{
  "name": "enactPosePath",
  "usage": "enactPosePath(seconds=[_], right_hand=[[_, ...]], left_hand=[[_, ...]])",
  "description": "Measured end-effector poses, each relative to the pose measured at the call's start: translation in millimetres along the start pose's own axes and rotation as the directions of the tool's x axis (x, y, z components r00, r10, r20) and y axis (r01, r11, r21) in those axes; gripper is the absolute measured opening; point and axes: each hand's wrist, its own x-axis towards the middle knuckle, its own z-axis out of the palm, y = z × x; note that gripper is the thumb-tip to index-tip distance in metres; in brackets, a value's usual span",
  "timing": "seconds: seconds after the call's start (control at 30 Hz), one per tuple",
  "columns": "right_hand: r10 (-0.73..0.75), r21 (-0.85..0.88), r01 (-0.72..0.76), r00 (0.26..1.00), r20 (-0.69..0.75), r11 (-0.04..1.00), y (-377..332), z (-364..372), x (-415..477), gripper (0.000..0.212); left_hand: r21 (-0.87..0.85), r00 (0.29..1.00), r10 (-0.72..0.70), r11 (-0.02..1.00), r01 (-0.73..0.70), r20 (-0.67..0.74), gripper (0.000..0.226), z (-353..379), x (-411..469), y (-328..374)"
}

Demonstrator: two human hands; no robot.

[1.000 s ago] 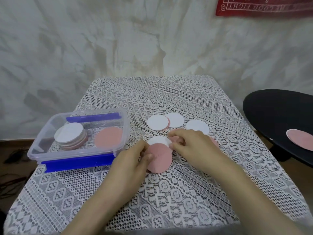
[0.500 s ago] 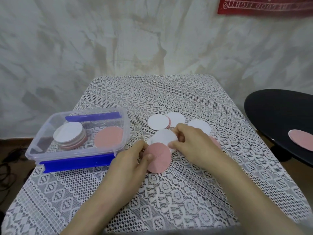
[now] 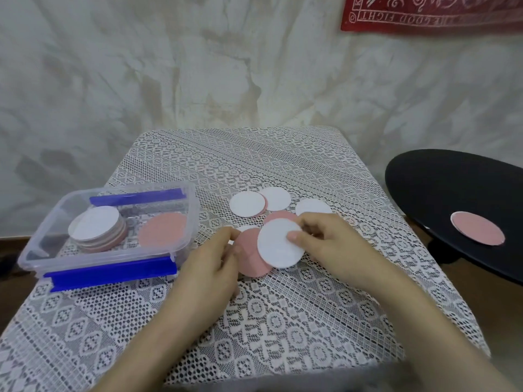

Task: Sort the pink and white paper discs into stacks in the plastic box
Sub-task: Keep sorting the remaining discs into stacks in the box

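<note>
1. I saw the right hand (image 3: 325, 239) pinching a white disc (image 3: 280, 244), which covered part of the pink disc (image 3: 249, 258).
2. The left hand (image 3: 209, 261) pinched that pink disc's edge, its fingertips partly hidden.
3. Both discs were just right of the box (image 3: 36, 250).

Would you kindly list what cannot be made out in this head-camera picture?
Head view: disc count in the white-topped stack in the plastic box; the edges are too thin.
Head view: rear pink disc, mostly covered by the white disc in the right hand.
Head view: red banner, its text cut off by the top edge.
</note>
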Motion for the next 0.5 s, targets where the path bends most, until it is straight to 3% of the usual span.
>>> enactPosePath(seconds=[0.07, 0.23, 0.37, 0.5], right_hand=[[-0.010, -0.031, 0.010, 1.000, -0.004, 0.999, 1.2, 4.3, -0.9, 0.008], [-0.016, -0.060, 0.018, 0.999, 0.035, 0.998, -11.4, 18.0, 3.9, 0.025], [-0.018, -0.131, 0.023, 0.999, 0.041, 0.991, -17.9, 25.6, 13.0, 0.035], [0.012, -0.237, -0.017, 1.000, -0.020, 0.971, -19.1, 26.6, 23.2, 0.013]], left_hand=[[-0.052, 0.999, -0.003, 0.999, 0.005, 0.033, 0.025, 1.9, 0.9, 3.0], [-0.137, 0.997, 0.018, 0.990, -0.007, 0.079, 0.009, 1.7, -5.3, 6.9], [-0.089, 0.999, 0.012, 0.996, -0.008, 0.053, 0.009, -8.1, -8.2, -1.6], [-0.044, 1.000, -0.009, 0.999, 0.010, 0.028, 0.013, -14.7, -10.6, -7.6]])
